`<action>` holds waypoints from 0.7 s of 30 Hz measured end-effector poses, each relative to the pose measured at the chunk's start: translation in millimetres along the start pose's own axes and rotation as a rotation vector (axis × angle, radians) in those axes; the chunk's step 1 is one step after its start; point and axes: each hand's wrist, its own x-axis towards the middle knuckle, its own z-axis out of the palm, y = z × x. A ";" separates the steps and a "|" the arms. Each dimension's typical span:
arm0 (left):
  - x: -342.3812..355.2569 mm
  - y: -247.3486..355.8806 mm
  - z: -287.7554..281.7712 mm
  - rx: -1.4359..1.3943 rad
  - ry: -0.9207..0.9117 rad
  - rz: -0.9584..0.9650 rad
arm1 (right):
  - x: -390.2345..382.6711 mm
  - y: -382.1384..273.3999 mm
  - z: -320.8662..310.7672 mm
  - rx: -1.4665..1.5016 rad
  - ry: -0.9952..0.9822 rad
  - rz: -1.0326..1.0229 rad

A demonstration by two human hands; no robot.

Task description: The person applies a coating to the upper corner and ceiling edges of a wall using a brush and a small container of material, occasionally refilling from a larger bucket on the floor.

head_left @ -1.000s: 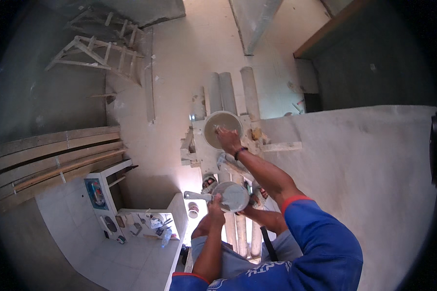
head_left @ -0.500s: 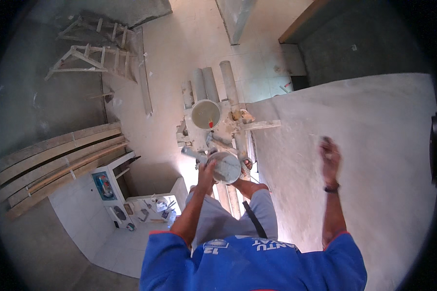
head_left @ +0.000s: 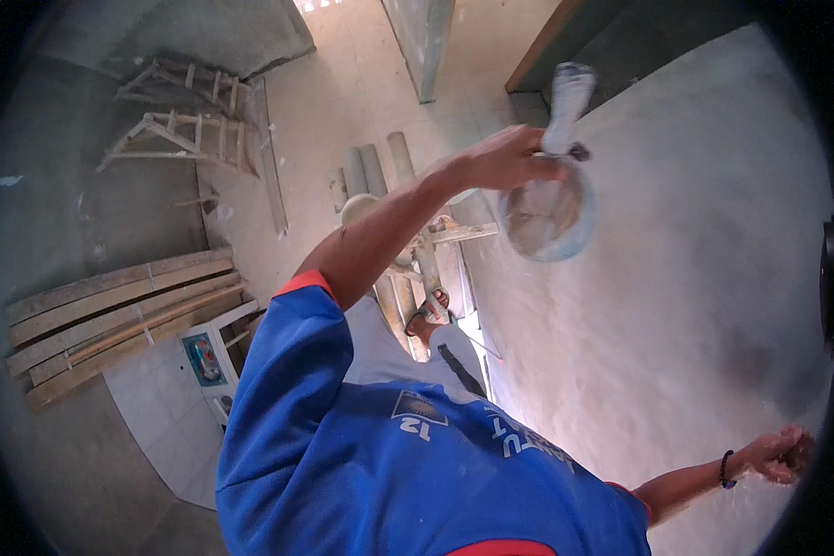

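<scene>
My left hand point(head_left: 514, 159) is closed on the rim of a round dipper-like container point(head_left: 549, 218) with a wet greyish-brown mix inside, held out against the grey wall on the right. A pale, smeared handle-shaped piece point(head_left: 570, 107) sticks up past its rim; whether it is fixed to the container I cannot tell. Low at the far right, my right hand point(head_left: 780, 454), with a dark bracelet on its wrist, is close to the wall. Its fingers are curled in and partly blurred, hiding whatever they hold. My left forearm covers most of a bucket point(head_left: 357, 208).
I stand on a platform of round poles point(head_left: 401, 157) and planks point(head_left: 463, 233), high above the tiled floor point(head_left: 329, 102). A smooth grey wall point(head_left: 676, 232) runs along my right. Wooden trestles point(head_left: 171, 139), stacked boards point(head_left: 125, 310) and a white cabinet point(head_left: 236, 324) stand left.
My left hand has carried the container up and to the right, from over my knees to the wall. My right hand has swung down and outward to the right. My body has turned right.
</scene>
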 end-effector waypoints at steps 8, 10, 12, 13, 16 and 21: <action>69.8 152.1 44.3 0.239 -0.290 0.101 | -10.8 21.7 28.8 0.009 0.142 0.109; 83.4 175.8 55.5 0.266 -0.420 0.107 | -2.7 3.6 27.7 -0.099 0.109 0.047; 110.2 173.9 74.8 0.217 -0.583 0.191 | -2.4 -11.5 21.5 -0.243 0.017 0.066; 129.7 179.1 81.4 0.209 -0.682 0.254 | -7.7 -14.9 18.2 -0.348 -0.032 0.107; 158.1 220.2 92.7 0.245 -0.885 0.283 | -45.5 1.5 18.2 0.042 0.073 0.257; 213.5 263.0 97.0 0.217 -1.100 0.396 | -46.5 -25.0 13.7 0.002 0.000 0.420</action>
